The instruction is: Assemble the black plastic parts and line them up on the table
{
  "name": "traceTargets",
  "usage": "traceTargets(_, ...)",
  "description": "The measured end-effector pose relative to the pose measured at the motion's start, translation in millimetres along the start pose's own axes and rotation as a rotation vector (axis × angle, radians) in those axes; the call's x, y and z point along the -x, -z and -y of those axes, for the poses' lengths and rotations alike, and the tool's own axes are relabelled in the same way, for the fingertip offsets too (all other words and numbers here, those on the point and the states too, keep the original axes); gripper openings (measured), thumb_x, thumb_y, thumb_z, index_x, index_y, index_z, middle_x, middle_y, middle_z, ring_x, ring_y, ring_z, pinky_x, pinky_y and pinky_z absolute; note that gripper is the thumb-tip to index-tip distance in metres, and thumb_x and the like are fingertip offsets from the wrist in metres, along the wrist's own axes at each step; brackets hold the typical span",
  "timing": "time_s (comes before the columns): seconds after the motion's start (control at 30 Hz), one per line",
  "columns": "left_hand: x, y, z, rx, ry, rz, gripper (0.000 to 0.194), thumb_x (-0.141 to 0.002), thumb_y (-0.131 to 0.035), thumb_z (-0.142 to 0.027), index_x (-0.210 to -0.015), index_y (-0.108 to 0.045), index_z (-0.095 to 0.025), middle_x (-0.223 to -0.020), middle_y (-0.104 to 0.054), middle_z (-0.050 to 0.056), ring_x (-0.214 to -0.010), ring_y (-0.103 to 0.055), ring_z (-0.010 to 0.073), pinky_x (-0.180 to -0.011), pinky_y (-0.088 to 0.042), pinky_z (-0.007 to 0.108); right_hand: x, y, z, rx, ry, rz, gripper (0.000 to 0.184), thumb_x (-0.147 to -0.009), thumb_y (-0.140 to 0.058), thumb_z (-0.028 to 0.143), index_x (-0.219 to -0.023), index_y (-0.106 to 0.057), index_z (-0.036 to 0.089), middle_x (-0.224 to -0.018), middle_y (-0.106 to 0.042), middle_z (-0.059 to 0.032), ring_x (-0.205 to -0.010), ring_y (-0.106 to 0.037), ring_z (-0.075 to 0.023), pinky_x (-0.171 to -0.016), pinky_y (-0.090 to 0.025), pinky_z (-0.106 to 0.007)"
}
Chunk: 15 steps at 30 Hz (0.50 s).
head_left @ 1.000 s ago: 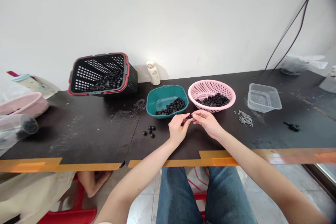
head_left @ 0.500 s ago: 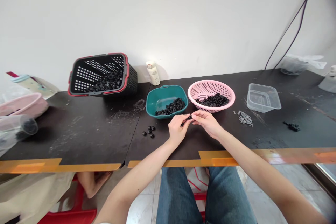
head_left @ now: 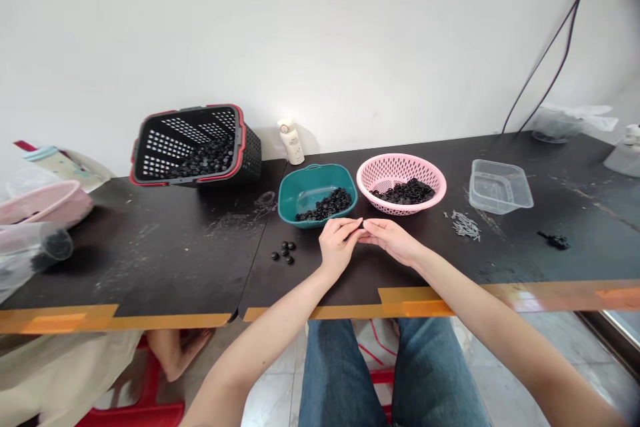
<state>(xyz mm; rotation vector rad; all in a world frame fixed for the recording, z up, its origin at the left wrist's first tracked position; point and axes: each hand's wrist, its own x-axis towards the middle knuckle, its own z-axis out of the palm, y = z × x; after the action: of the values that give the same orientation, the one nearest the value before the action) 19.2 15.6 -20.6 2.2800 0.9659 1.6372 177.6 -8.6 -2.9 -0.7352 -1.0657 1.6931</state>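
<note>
My left hand (head_left: 337,245) and my right hand (head_left: 393,239) meet above the table, in front of the two basins. Their fingertips pinch a small black part (head_left: 361,224) between them; fingers cover most of it. Just beyond my left hand, a teal basin (head_left: 295,188) holds a heap of small black parts (head_left: 327,204). Beyond my right hand, a pink colander (head_left: 439,177) holds more black parts (head_left: 407,191). To the left of my left hand, several round black caps (head_left: 285,252) lie loose on the table.
Grey screws (head_left: 465,225) and a clear plastic tub (head_left: 500,187) lie to the right, with a black clump (head_left: 554,240) farther out. A black basket (head_left: 250,150) of black parts and a white bottle (head_left: 291,141) stand behind. A person's arm (head_left: 173,353) shows below left.
My fingers have shifted slightly around the small black part, which is now more covered. My right fingers sit a little lower and closer to the left hand.
</note>
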Motion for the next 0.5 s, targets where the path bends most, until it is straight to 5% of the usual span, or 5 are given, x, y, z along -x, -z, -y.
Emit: traceTargets(0.5, -4, -1.6, -10, 0.183, 0.207, 0.214, 0.026, -0.092, -0.046, -0.032, -0.106, -0.062, -0.018, -0.100, -0.064, 0.007, -0.088, -0.061, 0.0155, -0.078, -0.051, 0.029, -3, -1, -9, -0.022, 0.000, -0.048, 0.026, -0.075, -0.071, 0.041, -0.087, -0.073, 0.018, -0.087, -0.073, -0.0066, -0.082, -0.067, -0.0174, -0.088, -0.049, -0.037)
